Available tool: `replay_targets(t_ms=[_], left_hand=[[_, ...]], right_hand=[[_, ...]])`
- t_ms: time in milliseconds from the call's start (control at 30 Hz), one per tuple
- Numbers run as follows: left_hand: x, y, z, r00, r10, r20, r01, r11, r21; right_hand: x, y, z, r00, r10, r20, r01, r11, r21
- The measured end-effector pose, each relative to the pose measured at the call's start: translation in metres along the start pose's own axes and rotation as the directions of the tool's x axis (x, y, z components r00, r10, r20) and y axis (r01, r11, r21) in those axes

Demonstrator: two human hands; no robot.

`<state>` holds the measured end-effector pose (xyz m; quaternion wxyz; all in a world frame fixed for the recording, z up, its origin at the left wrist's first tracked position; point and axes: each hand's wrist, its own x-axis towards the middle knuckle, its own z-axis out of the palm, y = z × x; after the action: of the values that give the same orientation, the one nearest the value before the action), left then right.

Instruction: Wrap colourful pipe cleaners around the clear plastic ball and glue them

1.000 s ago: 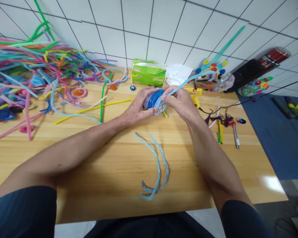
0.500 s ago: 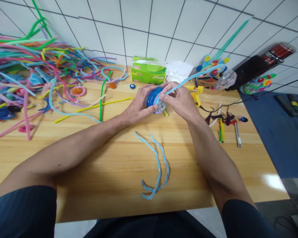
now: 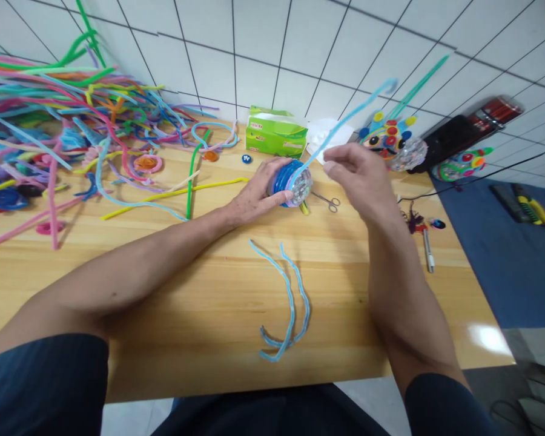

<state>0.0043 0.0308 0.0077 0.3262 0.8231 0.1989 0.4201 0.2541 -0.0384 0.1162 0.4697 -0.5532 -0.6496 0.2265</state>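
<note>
My left hand [image 3: 266, 188] is wrapped around a clear plastic bottle [image 3: 303, 181] lying on its side, its body wound with blue pipe cleaner [image 3: 284, 175]. A light blue pipe cleaner [image 3: 345, 121] sticks up from the bottle's end and slants to the upper right, with its tip bent over. Just right of it, my right hand [image 3: 361, 175] is in the air with fingers loosely curved and thumb apart, nothing visible between them. Small scissors [image 3: 332, 204] lie beside the bottle, partly hidden. Two bent light blue pipe cleaners [image 3: 290, 303] rest nearer to me.
A heap of coloured pipe cleaners [image 3: 72, 109] covers the table's left. A green tissue pack [image 3: 276, 133] stands by the tiled wall. Decorated bottles [image 3: 463, 162], a dark red thermos [image 3: 495, 118] and a silver pen-like tool [image 3: 429, 249] are at the right.
My right hand has let go of the light blue pipe cleaner at the bottle and moved right. The scissors now show, while the yellow glue gun is hidden behind my hand.
</note>
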Motion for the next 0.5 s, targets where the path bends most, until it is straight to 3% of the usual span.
replay_targets(t_ms=[100, 167, 233, 333, 400, 500], left_hand=[[0.000, -0.003, 0.000, 1.000, 0.008, 0.004, -0.008, 1.000, -0.001], [0.001, -0.005, 0.000, 1.000, 0.014, 0.001, -0.014, 1.000, 0.009], [0.001, -0.006, 0.000, 1.000, 0.018, 0.005, -0.018, 1.000, 0.023], [0.001, -0.006, 0.000, 1.000, 0.026, 0.014, -0.026, 0.999, 0.028], [0.001, -0.006, 0.000, 0.999, 0.030, 0.014, -0.031, 0.999, 0.023], [0.001, -0.008, 0.000, 0.999, 0.031, 0.013, -0.031, 0.999, 0.022]], right_hand=[[-0.012, 0.005, -0.031, 0.969, 0.007, -0.246, -0.036, 0.993, -0.113], [-0.023, 0.024, -0.049, 0.905, -0.024, -0.425, -0.080, 0.971, -0.225], [-0.032, 0.054, -0.062, 0.859, 0.020, -0.511, -0.222, 0.914, -0.338], [-0.035, 0.103, -0.071, 0.849, 0.229, -0.476, -0.421, 0.839, -0.345], [-0.028, 0.127, -0.070, 0.861, 0.283, -0.422, -0.437, 0.836, -0.332], [-0.011, 0.145, -0.063, 0.911, 0.296, -0.287, -0.390, 0.845, -0.366]])
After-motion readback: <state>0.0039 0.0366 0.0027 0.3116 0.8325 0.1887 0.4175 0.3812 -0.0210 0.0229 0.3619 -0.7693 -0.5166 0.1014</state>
